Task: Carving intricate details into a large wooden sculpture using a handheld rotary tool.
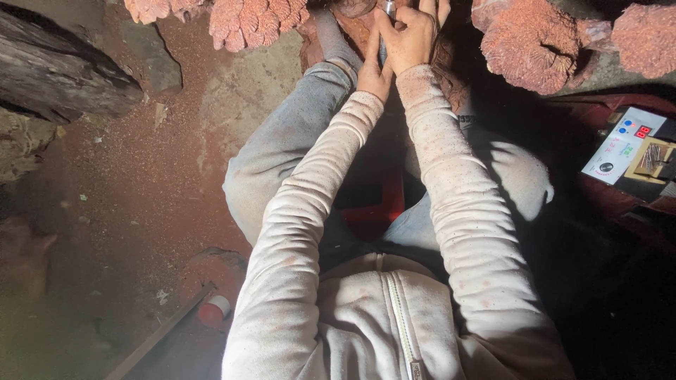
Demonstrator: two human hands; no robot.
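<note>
At top centre, between knees: metal tool, mostly hidden, gripped by right hand. Left hand underneath, touching right wrist; grip not discernible. Reddish carved wood pcs either side. Control box at right.

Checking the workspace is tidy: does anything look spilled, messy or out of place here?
Reddish dust coats the floor and speckles both sleeves. A small red-and-white cap lies loose on the floor beside a rod.
</note>
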